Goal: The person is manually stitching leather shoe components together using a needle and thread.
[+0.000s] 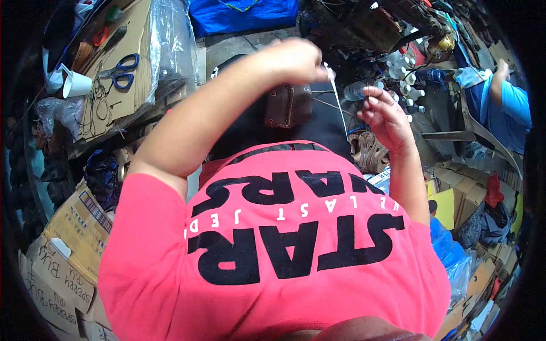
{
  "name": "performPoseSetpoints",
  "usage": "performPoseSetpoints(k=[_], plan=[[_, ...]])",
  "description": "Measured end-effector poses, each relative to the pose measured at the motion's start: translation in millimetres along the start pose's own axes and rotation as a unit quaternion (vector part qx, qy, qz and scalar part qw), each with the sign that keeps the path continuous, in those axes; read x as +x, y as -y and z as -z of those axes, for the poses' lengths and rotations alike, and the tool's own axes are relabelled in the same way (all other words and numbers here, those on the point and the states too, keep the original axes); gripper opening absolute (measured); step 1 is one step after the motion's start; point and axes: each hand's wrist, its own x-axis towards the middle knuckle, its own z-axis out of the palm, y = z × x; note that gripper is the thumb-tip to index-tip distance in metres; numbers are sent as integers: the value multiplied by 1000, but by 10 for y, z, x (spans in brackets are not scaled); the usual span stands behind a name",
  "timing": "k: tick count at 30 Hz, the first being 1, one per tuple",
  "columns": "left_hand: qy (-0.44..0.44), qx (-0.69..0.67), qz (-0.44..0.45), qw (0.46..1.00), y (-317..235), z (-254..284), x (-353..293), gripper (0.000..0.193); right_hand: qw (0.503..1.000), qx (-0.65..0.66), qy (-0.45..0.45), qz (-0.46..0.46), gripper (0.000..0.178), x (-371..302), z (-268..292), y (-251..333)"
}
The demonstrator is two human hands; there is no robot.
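On my dark-trousered lap sits a dark brown leather piece (288, 106) with a seam down its middle; it looks like part of a shoe, but I cannot tell for sure. My left hand (301, 59) is raised just beyond it, curled closed, its fingertips partly hidden and a little blurred. What it pinches I cannot make out. Light strands of thread (333, 105) run from the leather's right side toward my right hand (388, 113). That hand is held up to the right, thumb and fingers pinched together on the thread.
Scissors (120, 72) with blue handles, a white cup (76, 83) and a coil of cord lie on cardboard at left. Plastic bottles (401, 74) crowd the right, and a blue bag (244, 16) stands ahead. Another person's blue sleeve (515, 105) shows at far right.
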Motion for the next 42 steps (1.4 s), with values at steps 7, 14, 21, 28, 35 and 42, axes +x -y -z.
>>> performPoseSetpoints(k=[7, 14, 21, 28, 35, 42], plan=[[102, -281, -69, 952, -258, -37, 257, 25, 989, -107, 34, -96, 26, -78, -90, -37], [-16, -166, -248, 954, -886, 428, 206, 22, 946, -320, 43, 35, 27, 258, -513, 106], [64, -393, -105, 911, -336, 367, 239, 46, 986, -63, 115, 101, 29, 103, -439, 511], [151, -401, -127, 895, 109, -70, -69, 24, 896, -426, -2, 124, 15, 48, -395, 393], [-78, -631, -90, 766, -143, -239, -115, 29, 889, -260, -97, 364, 13, 382, -729, 348], [-222, -769, -63, 596, -277, -88, -38, 17, 930, -142, -44, 337, 27, 370, -805, 160]])
